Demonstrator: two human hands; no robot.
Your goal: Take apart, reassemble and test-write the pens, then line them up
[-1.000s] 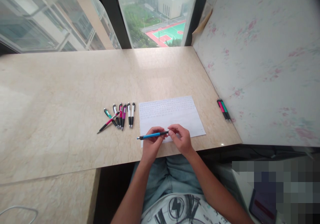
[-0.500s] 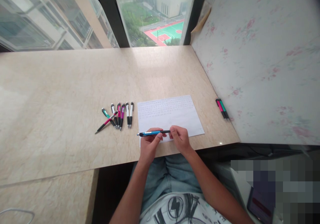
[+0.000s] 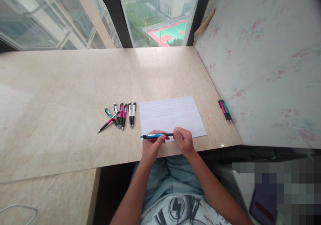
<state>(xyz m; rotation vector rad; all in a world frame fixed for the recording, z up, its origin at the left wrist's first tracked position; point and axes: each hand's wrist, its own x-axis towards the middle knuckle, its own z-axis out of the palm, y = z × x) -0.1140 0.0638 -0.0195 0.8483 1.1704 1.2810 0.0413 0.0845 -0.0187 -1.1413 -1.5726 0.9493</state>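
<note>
Slim blue-and-black pen (image 3: 154,135) is held, long axis left-to-right, over white rectangular written-on paper sheet (image 3: 173,121), barrel grasped by left hand (image 3: 151,147), black end pinched by right hand (image 3: 185,140).

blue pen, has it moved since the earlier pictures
Yes, slightly right: the blue pen's clicker end juts less past the left edge of the paper.

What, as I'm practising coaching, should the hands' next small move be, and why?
Perhaps a gentle twist by the right hand while the left hand steadies the blue pen: the left holds its barrel, and the right is closed at its black end, hiding the tip.
</note>
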